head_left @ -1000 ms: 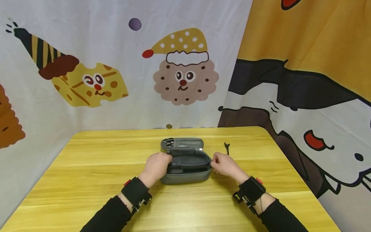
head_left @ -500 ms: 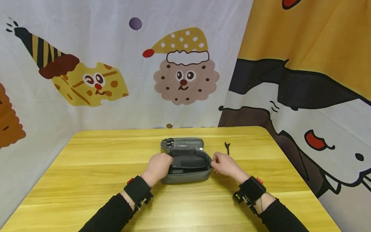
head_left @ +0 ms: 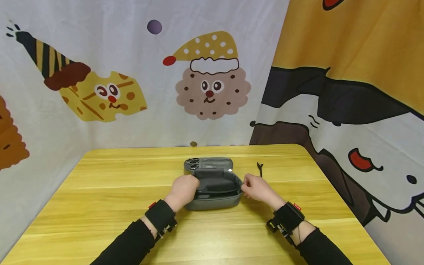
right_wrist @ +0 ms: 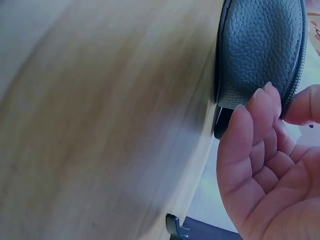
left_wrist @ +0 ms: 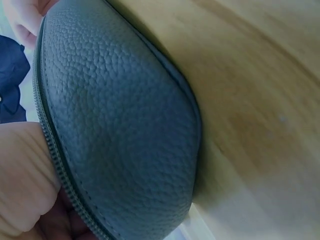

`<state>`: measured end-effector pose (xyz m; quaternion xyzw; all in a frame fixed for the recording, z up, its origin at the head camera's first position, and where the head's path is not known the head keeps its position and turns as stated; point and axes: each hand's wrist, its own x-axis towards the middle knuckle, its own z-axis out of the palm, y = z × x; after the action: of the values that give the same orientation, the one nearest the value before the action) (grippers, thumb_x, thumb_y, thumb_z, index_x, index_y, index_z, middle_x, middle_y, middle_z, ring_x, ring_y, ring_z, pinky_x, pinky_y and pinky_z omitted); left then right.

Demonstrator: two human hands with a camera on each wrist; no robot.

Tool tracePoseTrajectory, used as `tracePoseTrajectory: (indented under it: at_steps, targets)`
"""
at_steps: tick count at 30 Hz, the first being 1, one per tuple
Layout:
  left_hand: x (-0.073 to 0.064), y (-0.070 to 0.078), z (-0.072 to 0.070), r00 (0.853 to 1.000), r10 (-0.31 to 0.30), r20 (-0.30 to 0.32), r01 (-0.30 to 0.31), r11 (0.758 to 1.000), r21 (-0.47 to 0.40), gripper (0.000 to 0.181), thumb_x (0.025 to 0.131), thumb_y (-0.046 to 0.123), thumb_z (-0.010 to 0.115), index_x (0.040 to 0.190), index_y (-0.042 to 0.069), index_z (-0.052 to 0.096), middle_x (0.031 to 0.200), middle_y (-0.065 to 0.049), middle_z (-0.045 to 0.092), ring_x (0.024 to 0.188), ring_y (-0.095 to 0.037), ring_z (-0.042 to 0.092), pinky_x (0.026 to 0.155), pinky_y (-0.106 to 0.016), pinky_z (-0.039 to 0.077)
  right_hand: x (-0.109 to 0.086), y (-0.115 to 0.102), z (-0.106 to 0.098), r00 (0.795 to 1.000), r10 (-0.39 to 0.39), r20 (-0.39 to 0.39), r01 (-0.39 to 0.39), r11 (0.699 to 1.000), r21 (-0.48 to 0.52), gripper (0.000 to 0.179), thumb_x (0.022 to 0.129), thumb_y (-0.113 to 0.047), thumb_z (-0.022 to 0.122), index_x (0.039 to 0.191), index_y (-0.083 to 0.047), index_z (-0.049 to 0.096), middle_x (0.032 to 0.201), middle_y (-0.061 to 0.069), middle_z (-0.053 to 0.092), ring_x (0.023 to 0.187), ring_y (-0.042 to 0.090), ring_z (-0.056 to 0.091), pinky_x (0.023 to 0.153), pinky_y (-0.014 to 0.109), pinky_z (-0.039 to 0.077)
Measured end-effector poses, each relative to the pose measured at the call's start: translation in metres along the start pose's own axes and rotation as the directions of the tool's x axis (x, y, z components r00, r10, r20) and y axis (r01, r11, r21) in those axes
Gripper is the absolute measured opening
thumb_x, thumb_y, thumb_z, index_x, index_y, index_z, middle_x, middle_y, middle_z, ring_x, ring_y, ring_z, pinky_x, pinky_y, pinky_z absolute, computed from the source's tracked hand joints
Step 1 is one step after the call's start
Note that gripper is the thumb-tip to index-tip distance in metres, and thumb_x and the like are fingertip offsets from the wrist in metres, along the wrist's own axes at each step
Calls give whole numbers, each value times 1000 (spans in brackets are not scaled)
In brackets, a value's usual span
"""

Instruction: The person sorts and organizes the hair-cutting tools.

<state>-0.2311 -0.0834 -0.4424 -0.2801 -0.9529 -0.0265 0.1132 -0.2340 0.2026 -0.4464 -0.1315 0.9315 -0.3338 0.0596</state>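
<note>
A: Where's the oblong grey case of pebbled, leather-like material [head_left: 212,204]?

B: Mid-table, its lid folded back toward the far side. The pale yellow wood-grain table [head_left: 126,176] carries it.

A: And the hands?

B: The right hand [head_left: 257,189] pinches the zippered rim at the case's right end, thumb on one side, fingers on the other. The left hand [head_left: 183,189] is bent over the left end; its fingertips are hidden, so I can't tell whether they grip anything.

A: What's inside?

B: A dark grey panel [head_left: 218,186]; the shadow along the near wall hides the rest. Shiny metal finger loops [head_left: 193,164] show at the lid's left end, too small to make out properly.

A: Anything else?

B: A slim black fork-tipped tool [head_left: 260,168] lies to the far right, its near end hidden behind the right hand. The left wrist view cuts off the left hand.
</note>
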Motion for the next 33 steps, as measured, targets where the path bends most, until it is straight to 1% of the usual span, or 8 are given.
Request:
tracePoseTrajectory:
  at_steps: [5, 10, 14, 20, 27, 33]
  targets:
    - [1, 1, -1, 1000, 1, -8, 0, 1000, 7, 32, 86, -5, 67, 61, 13, 61, 66, -7, 62, 60, -24, 62, 49, -38, 51, 1, -1, -1, 1000, -4, -3, 4, 1000, 2, 13, 90, -4, 54, 79, -8, 49, 67, 1, 60, 58, 14, 59, 53, 29, 49]
    - [2, 3, -2, 1000, -3, 22, 2, 1000, 20, 32, 88, -4, 67, 62, 13, 61, 67, -7, 62, 63, -24, 62, 52, -37, 52, 0, -1, -1, 1000, -1, 1, 1, 1000, 3, 13, 91, -4, 54, 80, -8, 49, 68, 1, 60, 59, 15, 60, 54, 30, 49]
    - [4, 4, 0, 1000, 0, 31, -1, 999, 39, 29, 89, -2, 67, 65, 13, 64, 69, -8, 63, 65, -24, 63, 54, -37, 53, 0, -1, -1, 1000, 6, 2, -6, 1000, -3, 13, 91, -4, 54, 80, -8, 49, 68, 1, 59, 59, 16, 60, 54, 30, 49]
    - [3, 5, 5, 1000, -16, 22, 15, 999, 47, 26, 87, -2, 69, 65, 12, 65, 70, -9, 63, 66, -26, 64, 54, -39, 54, -1, -2, 0, 1000, 11, 12, -11, 1000, 15, 13, 92, -4, 54, 80, -8, 49, 69, 2, 60, 60, 16, 60, 54, 30, 50]
    - [5, 5, 6, 999, -29, 28, 28, 999, 39, 26, 88, -2, 68, 67, 12, 65, 72, -8, 65, 69, -25, 65, 59, -39, 55, -2, -2, 0, 1000, 4, 16, -5, 1000, 21, 14, 93, -4, 54, 80, -8, 49, 69, 3, 60, 60, 15, 60, 55, 31, 50]
    - [7, 5, 5, 999, -45, 12, 44, 998, 39, 26, 88, -3, 68, 67, 12, 66, 71, -7, 64, 68, -25, 64, 57, -38, 55, -1, -2, 1, 1000, -1, 12, 0, 1000, 26, 14, 92, -4, 54, 80, -7, 49, 69, 4, 61, 59, 15, 60, 54, 30, 50]
